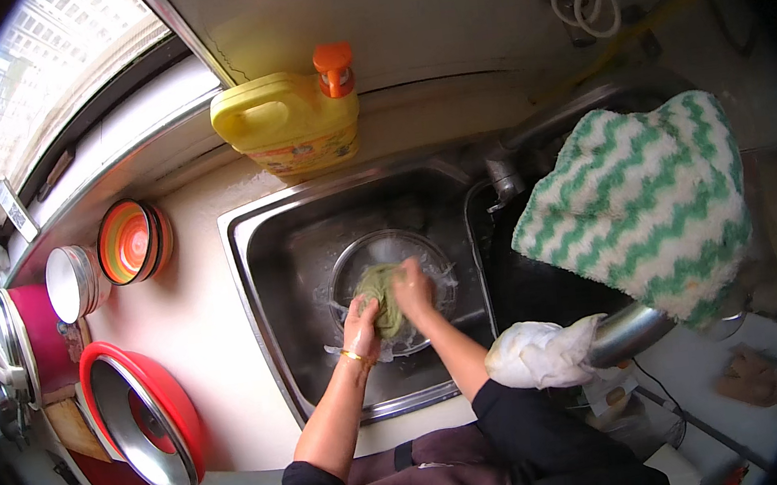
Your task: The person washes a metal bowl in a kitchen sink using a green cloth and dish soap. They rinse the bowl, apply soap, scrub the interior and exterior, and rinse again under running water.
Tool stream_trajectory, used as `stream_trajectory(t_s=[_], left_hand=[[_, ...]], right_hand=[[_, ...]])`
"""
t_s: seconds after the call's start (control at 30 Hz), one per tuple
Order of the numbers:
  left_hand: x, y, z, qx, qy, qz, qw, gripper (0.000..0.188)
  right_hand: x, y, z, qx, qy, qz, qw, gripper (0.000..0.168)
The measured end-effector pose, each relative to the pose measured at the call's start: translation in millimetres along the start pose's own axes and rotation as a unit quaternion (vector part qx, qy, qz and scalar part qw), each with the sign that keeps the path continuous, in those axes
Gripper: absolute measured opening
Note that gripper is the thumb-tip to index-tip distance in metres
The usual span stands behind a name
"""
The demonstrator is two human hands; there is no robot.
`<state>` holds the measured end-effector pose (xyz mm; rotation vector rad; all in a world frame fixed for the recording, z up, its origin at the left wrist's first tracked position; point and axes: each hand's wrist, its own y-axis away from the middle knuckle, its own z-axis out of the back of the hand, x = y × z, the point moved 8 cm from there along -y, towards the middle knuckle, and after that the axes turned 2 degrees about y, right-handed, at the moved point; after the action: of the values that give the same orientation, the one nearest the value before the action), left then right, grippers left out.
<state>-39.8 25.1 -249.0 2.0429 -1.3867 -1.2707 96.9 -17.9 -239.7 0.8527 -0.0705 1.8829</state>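
Note:
Over a round metal basin (424, 240) in the stainless steel sink (287, 253), both hands are on a wet, bunched green cloth (384, 298). My left hand (360, 327), with a gold bracelet at the wrist, grips the cloth's left side, the thumb pressed on top. On the other side, my right hand (412, 288) is blurred and closed on the cloth. Soapy-looking water splashes around the basin. The cloth and hands hide the basin's middle.
Behind the sink stands a yellow detergent jug (287, 122). A faucet (504, 177) and a green-and-white striped towel (641, 209) are at right, near a cloth-wrapped metal pipe (629, 334). Orange bowls (127, 241), white bowls (69, 283) and a red basin (183, 420) sit at left.

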Motion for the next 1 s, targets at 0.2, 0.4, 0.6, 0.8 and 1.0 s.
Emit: stream_trajectory(t_s=[0.2, 0.4, 0.6, 0.8, 1.0], left_hand=[[34.9, -29.2, 34.9, -0.056, -0.215, 0.129, 0.966, 0.082], [46.2, -59.2, 72.2, -0.118, -0.07, 0.208, 0.968, 0.077], [-8.1, -33.8, 28.9, 0.058, -0.276, -0.071, 0.957, 0.035], [3.3, -2.9, 7.7, -0.034, -0.094, 0.067, 0.993, 0.051], [65.5, -62.7, 60.8, 0.071, -0.718, 0.047, 0.691, 0.064]], right_hand=[[-49.1, 17.4, -73.5, 0.285, 0.287, 0.233, 0.884, 0.035], [14.1, 32.0, -58.8, 0.28, -0.354, -0.117, 0.885, 0.04], [83.7, 84.7, -24.7, 0.181, -0.291, 0.198, 0.918, 0.024], [-38.8, -4.1, -21.1, -0.025, 0.121, 0.024, 0.992, 0.024], [-69.0, 7.7, -67.8, 0.199, 0.24, 0.029, 0.95, 0.025]])
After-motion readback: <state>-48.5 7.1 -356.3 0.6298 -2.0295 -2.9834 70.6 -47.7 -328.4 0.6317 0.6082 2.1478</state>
